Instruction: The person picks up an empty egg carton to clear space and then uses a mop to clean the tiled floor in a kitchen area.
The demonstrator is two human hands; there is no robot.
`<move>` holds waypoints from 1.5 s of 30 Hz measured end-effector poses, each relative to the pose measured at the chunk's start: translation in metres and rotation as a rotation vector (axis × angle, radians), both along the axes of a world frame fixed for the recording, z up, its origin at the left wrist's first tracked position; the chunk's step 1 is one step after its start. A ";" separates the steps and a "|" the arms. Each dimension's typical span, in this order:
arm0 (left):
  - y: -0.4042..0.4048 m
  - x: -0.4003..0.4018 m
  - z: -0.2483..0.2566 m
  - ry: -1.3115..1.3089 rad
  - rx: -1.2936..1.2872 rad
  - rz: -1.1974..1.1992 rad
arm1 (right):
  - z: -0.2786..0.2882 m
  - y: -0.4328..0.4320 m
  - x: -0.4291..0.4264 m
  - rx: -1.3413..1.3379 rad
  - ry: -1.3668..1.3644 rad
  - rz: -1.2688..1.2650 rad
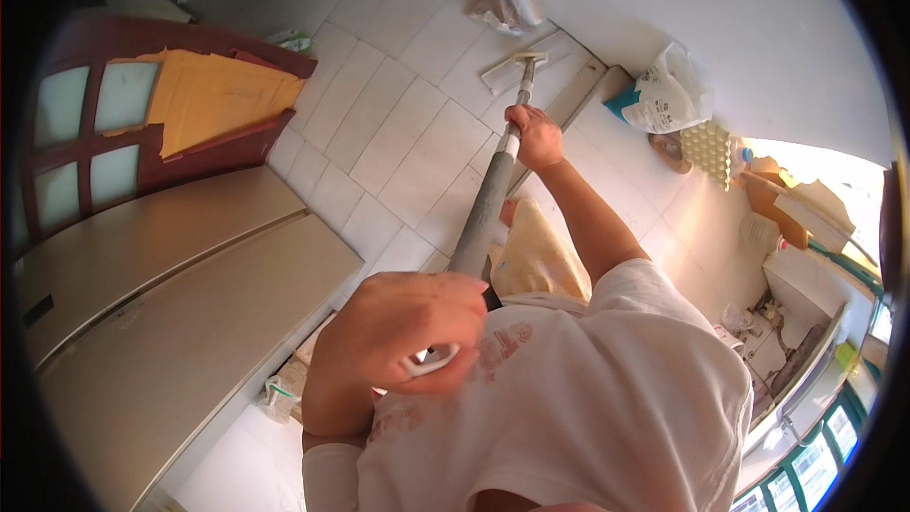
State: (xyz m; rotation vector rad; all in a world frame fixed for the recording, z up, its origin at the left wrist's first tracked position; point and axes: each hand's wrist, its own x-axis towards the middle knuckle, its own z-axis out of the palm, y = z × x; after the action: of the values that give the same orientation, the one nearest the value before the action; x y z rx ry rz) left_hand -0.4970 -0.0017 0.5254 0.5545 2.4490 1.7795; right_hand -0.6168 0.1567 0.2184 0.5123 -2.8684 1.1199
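Note:
A long mop pole (480,210), grey in its upper part and white lower down, slants away from my body. My left hand (412,334) is closed around its top end, close to my shirt, and a white loop shows between the fingers. Farther down, my right hand (537,136) grips the white part of the pole. Below that hand the pole meets a wide flat mop head (506,72), which rests on the pale floor tiles (419,156) beside a raised stone sill. The underside of the mop head is hidden.
A refrigerator-like beige cabinet (213,284) and a dark red door (213,135) stand left. Plastic bags (522,3) lie by the wall ahead. At right are a filled white bag (668,96), egg trays (706,149), cardboard (782,206) and a cluttered sink area (789,348).

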 end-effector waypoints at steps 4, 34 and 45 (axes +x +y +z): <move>0.021 -0.016 -0.003 -0.082 0.190 -0.166 | -0.001 0.019 0.000 -0.016 0.021 -0.061; 0.052 0.014 0.066 -0.289 0.063 -0.785 | 0.034 0.019 0.094 -0.213 -0.219 -0.010; 0.051 0.064 0.056 -0.085 0.373 -0.147 | 0.024 0.011 0.080 -0.275 -0.116 0.153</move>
State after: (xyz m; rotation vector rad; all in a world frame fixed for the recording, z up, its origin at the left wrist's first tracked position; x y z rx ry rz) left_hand -0.4328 0.0492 0.5812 0.6475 1.9735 2.1565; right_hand -0.5364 0.1678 0.2421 0.6791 -2.7390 1.5880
